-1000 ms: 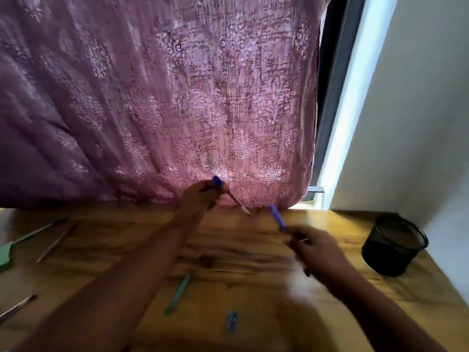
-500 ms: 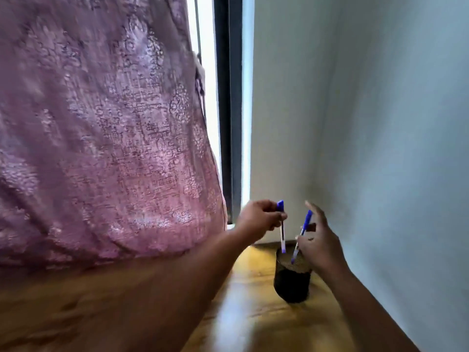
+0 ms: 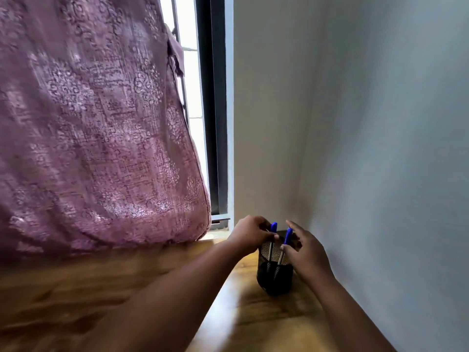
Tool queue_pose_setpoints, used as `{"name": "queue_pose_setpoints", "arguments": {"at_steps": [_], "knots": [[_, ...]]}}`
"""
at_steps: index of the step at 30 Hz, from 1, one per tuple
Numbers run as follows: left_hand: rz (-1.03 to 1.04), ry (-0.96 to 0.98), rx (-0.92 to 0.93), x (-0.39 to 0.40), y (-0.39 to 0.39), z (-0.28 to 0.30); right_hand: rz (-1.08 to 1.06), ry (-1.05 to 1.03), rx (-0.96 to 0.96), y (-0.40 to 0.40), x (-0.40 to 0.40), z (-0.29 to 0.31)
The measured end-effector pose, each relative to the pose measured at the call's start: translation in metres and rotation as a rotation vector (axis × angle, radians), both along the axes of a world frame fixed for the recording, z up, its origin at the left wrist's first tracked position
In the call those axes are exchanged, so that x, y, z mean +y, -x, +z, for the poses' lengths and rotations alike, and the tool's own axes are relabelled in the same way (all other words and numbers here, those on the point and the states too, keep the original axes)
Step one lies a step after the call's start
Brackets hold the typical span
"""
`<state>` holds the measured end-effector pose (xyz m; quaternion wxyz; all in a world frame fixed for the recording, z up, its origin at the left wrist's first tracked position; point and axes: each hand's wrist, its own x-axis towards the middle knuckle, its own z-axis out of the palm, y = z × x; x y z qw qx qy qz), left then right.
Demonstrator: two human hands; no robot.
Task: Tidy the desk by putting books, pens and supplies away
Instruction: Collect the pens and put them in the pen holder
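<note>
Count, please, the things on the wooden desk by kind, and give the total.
Blue-capped pens: 2, left one and right one, both standing in the holder.
Black mesh metal pen holder: 1.
Total: 3.

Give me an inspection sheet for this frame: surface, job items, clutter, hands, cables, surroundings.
Surface: wooden desk, visible part bare apart from the holder.
Job's things: two blue-capped pens, left pen and right pen, stand tips-down in the black mesh holder.
Clutter: nothing seen.
Hands: left hand pinches the left pen; right hand has fingers spread beside the right pen, grip unclear.
Cables: nothing seen.
Surroundings: purple patterned curtain, window frame, plain wall close by the holder.
</note>
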<state>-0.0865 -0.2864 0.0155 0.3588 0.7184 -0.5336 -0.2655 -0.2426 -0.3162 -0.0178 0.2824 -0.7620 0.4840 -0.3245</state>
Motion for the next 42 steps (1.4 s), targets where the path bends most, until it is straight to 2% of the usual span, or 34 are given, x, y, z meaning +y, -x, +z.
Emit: {"name": "queue_pose_setpoints", "arguments": {"at_steps": [3, 5, 7, 9, 12, 14, 15, 20, 25, 30, 33, 35, 37, 39, 42], "knots": [[-0.015, 0.008, -0.037, 0.002, -0.002, -0.002, 0.026, -0.003, 0.071, 0.001, -0.004, -0.004], [0.008, 0.014, 0.011, 0.003, -0.006, -0.004, 0.036, -0.009, 0.050, 0.002, -0.001, 0.005], [0.044, 0.029, 0.057, 0.010, -0.015, 0.002, 0.016, 0.053, -0.108, 0.000, 0.010, 0.026], [0.051, 0.094, 0.154, 0.019, -0.017, 0.013, -0.010, 0.209, -0.332, 0.010, 0.019, 0.064], [0.076, 0.131, 0.274, 0.079, -0.036, 0.018, 0.047, 0.304, -0.566, -0.002, 0.049, 0.098], [0.035, 0.092, 0.275, 0.116, -0.039, 0.019, 0.083, 0.273, -0.662, 0.000, 0.065, 0.118], [0.041, 0.076, 0.254, 0.151, -0.055, 0.018, 0.152, 0.228, -0.645, -0.015, 0.079, 0.120], [0.092, -0.065, 0.006, 0.304, -0.149, 0.013, 0.328, 0.112, -0.470, -0.070, 0.160, 0.117], [0.370, -0.034, 0.044, 0.458, -0.241, 0.011, 0.528, 0.011, -0.320, -0.121, 0.253, 0.084], [0.470, -0.093, -0.015, 0.581, -0.280, -0.017, 0.809, -0.072, 0.111, -0.170, 0.362, 0.026], [0.346, -0.320, -0.123, 0.612, -0.270, -0.043, 0.993, -0.048, 0.445, -0.192, 0.416, -0.009], [0.201, -0.474, -0.282, 0.621, -0.256, -0.055, 1.076, 0.089, 0.593, -0.205, 0.440, -0.027], [0.082, -0.480, -0.533, 0.620, -0.243, -0.061, 1.125, 0.161, 0.715, -0.213, 0.457, -0.040], [0.082, -0.446, -0.703, 0.619, -0.236, -0.064, 1.073, 0.167, 0.777, -0.216, 0.460, -0.045], [0.094, -0.374, -0.697, 0.620, -0.231, -0.064, 1.031, 0.158, 0.739, -0.209, 0.454, -0.044]]}}
